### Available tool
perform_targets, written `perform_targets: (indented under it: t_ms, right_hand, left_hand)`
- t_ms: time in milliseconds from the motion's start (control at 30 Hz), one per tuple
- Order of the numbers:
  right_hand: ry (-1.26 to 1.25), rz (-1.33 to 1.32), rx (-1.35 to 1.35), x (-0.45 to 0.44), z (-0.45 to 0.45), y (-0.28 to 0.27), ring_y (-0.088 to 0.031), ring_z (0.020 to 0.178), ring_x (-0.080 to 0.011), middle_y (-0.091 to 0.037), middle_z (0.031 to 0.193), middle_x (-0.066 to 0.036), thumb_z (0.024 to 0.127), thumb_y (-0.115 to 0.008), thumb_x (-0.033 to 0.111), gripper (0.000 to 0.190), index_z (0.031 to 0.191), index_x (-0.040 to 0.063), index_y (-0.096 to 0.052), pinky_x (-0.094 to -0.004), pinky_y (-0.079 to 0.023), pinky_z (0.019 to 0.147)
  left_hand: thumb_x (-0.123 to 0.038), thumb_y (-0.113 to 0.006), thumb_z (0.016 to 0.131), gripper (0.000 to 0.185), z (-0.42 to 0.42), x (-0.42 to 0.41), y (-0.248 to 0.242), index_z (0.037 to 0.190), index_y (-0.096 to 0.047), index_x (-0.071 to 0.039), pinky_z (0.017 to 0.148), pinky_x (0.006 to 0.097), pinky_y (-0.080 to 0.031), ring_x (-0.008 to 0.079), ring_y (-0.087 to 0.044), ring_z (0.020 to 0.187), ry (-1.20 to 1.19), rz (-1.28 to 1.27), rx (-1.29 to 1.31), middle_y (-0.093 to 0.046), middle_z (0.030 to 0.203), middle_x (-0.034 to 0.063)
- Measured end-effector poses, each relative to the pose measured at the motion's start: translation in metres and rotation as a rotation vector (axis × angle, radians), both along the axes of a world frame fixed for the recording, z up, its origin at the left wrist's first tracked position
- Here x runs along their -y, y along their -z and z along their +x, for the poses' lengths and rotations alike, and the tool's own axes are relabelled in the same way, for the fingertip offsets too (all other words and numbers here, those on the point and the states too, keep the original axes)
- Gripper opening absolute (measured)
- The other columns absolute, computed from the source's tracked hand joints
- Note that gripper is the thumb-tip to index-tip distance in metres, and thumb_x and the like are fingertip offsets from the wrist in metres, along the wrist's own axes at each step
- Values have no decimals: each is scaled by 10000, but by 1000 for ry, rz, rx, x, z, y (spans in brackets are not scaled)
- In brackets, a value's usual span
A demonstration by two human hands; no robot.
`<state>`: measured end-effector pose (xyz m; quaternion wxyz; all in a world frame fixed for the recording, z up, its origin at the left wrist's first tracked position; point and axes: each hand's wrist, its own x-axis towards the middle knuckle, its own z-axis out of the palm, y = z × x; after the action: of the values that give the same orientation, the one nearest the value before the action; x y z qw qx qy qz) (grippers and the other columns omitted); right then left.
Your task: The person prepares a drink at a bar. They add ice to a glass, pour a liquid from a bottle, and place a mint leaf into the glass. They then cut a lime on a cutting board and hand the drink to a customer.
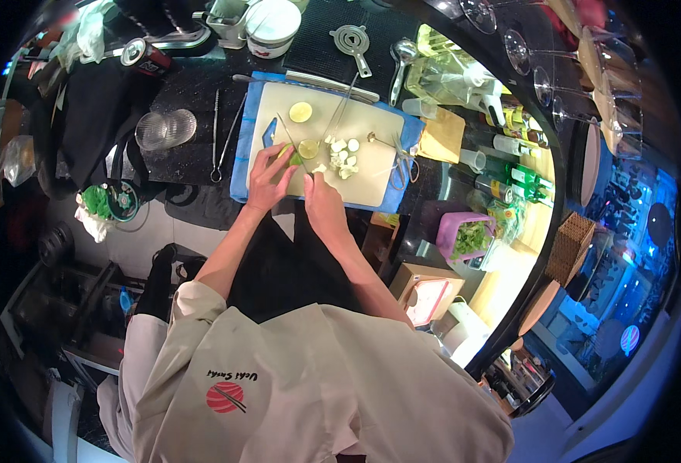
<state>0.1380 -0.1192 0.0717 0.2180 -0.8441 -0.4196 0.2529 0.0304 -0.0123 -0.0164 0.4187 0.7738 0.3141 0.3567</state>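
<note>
My right hand (pixel 326 205) grips a knife (pixel 287 128). Its thin blade slants up and left over the cutting board (pixel 363 188). The fingers of my left hand (pixel 269 178) press a green lime piece (pixel 294 158) against the board, beside the blade. Right of the blade, a lime half (pixel 308 149) shows its cut face. Another lime half (pixel 300 112) rests cut side up farther back. Several pale chopped pieces (pixel 345 156) are heaped right of the knife; their kind is unclear. The knife handle is hidden in my fist.
A blue cloth (pixel 239 168) lies under the board. Scissors (pixel 401 168) overlap its right edge, and long tongs (pixel 220 156) lie to the left. Behind are a cocktail strainer (pixel 352 43) and a white tub (pixel 273 29). A purple container (pixel 455 231) of green leaves stands right, below bottles (pixel 514 171).
</note>
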Motion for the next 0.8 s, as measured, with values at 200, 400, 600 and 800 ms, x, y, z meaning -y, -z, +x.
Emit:
perform_targets:
  t_ms: [200, 400, 600, 800]
  right_hand:
    - [8, -20, -65, -11, 4, 6, -660, 711, -510, -646, 725, -310, 1112, -494, 265, 323, 1002, -36, -539, -591, -501, 613]
    - [-28, -69, -76, 8, 3, 4, -675, 704, -495, -654, 726, -305, 1108, -496, 262, 320, 1002, -37, -540, -574, -524, 598]
    - [-28, -48, -48, 16, -2, 28, -669, 693, -492, -645, 712, -304, 1102, -515, 227, 280, 1017, -39, -537, -580, -510, 580]
    - [8, -87, -111, 65, -12, 24, -659, 653, -485, -625, 676, -299, 1097, -532, 208, 245, 1039, -30, -523, -571, -496, 535]
  left_hand:
    - [10, -817, 822, 512, 0, 0, 1, 1321, -717, -48, 977, 412, -568, 344, -669, 1153, 6, -18, -17, -658, 1281, 188]
    - [9, -819, 822, 504, -2, 0, 3, 1313, -722, -48, 984, 403, -565, 336, -673, 1171, 5, -40, 4, -663, 1277, 183]
    - [-1, -826, 819, 504, 1, 0, 0, 1309, -726, -56, 963, 382, -571, 321, -683, 1153, -44, -69, 0, -682, 1278, 167]
    - [-13, -831, 819, 505, 0, 1, -2, 1310, -727, -67, 948, 372, -572, 310, -690, 1134, -55, -101, 4, -694, 1268, 156]
